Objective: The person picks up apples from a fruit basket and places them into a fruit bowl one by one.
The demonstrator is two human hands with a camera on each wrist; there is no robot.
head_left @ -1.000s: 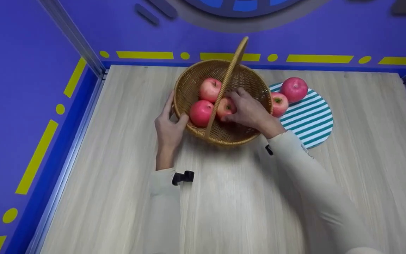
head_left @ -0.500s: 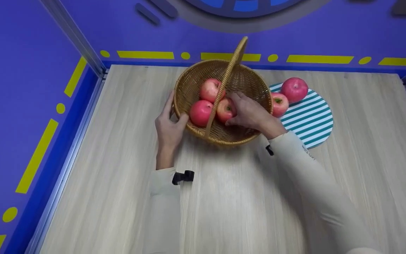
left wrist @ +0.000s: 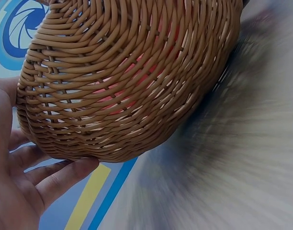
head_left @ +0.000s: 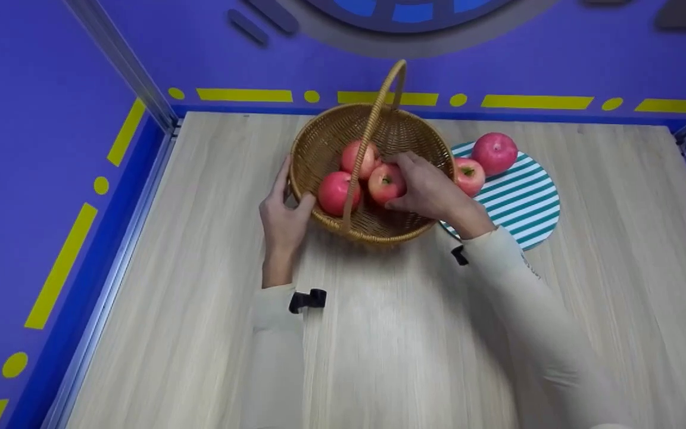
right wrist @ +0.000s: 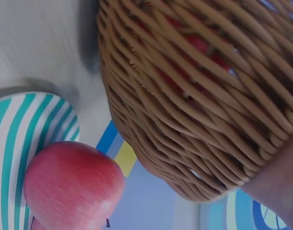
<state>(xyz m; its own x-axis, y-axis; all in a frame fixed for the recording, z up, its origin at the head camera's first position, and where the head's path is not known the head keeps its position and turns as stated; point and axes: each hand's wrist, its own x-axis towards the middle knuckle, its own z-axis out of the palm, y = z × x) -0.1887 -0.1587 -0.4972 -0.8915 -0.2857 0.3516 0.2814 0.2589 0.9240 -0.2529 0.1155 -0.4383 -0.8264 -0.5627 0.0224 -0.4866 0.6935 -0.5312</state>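
Observation:
In the head view a brown wicker basket (head_left: 417, 137) with a hooped handle stands near the back wall. My left hand (head_left: 283, 220) grips its left side, thumb at the rim and fingers along the outer weave, as the left wrist view confirms. Inside, my right hand (head_left: 435, 190) holds a red apple (head_left: 386, 183) from its right side. Two more apples lie there: a pale red apple (head_left: 359, 156) behind the handle and a pinker apple (head_left: 334, 194) at the left. The basket wall (right wrist: 194, 105) hides most of my right hand in the right wrist view.
To the right lies a round teal-and-white striped mat (head_left: 524, 205). A pink apple (head_left: 495, 153) and a lighter apple (head_left: 469, 177) sit at its back left, close to the basket. A blue wall (head_left: 498, 71) bounds the wooden table (head_left: 373, 333) at the back.
The basket and its handle have tipped slightly to the left. My right hand has shifted a little right with its apple, and the rear apple has moved slightly forward. My left hand stays put.

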